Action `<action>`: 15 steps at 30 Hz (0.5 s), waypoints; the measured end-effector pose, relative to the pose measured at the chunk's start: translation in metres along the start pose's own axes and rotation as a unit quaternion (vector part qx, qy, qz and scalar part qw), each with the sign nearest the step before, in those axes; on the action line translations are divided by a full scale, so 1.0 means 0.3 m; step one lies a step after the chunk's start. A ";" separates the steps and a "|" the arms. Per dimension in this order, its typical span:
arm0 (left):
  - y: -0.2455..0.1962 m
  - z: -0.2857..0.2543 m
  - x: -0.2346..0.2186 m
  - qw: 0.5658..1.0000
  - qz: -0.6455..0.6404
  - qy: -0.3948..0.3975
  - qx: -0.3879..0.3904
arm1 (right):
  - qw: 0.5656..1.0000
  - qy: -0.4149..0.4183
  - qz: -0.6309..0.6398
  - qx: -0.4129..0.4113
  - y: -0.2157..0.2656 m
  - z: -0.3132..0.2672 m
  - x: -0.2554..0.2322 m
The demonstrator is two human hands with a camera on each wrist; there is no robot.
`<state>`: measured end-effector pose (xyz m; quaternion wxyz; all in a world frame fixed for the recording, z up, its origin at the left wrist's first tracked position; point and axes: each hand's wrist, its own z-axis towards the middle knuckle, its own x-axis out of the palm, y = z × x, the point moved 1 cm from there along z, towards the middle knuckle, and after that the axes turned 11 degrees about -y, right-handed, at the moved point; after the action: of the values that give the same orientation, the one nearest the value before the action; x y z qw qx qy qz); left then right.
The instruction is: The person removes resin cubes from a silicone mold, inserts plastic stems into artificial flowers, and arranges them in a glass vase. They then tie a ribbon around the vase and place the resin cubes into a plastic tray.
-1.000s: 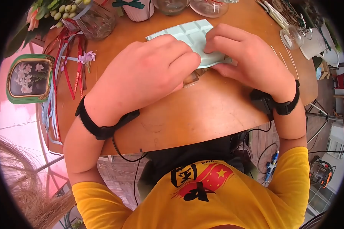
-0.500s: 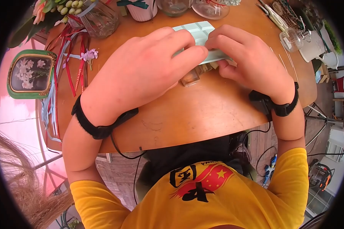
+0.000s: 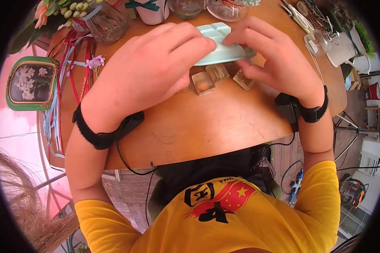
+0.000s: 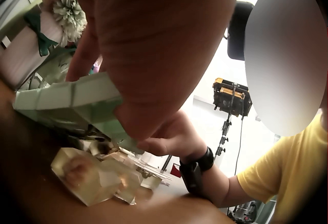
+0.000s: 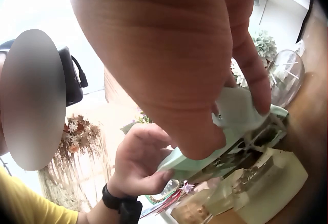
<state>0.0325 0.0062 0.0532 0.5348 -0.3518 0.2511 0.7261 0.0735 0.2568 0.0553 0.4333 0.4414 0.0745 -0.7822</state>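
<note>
Both hands hold a pale mint mold (image 3: 223, 52) with a grid of raised squares, tilted just over the wooden table. The left hand (image 3: 152, 63) grips its left end, fingers curled over the top. At the other end, the right hand (image 3: 278, 55) pinches it between fingers and thumb. Clear blocks with something brownish inside lie below the near edge: one block (image 3: 203, 83) in front, another block (image 3: 217, 72) behind it, and a flatter piece (image 3: 243, 80) near the right thumb. In the left wrist view the mold (image 4: 51, 98) hangs above a block (image 4: 82, 175); its underside is largely shadowed.
Glass vases (image 3: 227, 10) and a pink pot (image 3: 153, 12) stand behind the mold. Ribbons (image 3: 74, 67), a purple flower (image 3: 95, 61) and a green frame (image 3: 32, 83) are at the left. Pliers (image 3: 299, 17) and a glass jar (image 3: 318, 43) sit at the right.
The mold's near edge has lifted and its tilt has changed. The left hand has shifted a little left. More of the clear blocks now shows, including a piece by the right thumb.
</note>
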 end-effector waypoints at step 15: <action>0.073 0.011 -0.004 0.994 -0.094 -0.014 -0.047 | 0.992 0.070 -0.072 0.077 -0.073 0.009 -0.002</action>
<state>0.0112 0.0012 0.0560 0.5871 -0.3887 0.1747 0.6883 0.0557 0.2693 0.0515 0.3346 0.5207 0.0759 -0.7817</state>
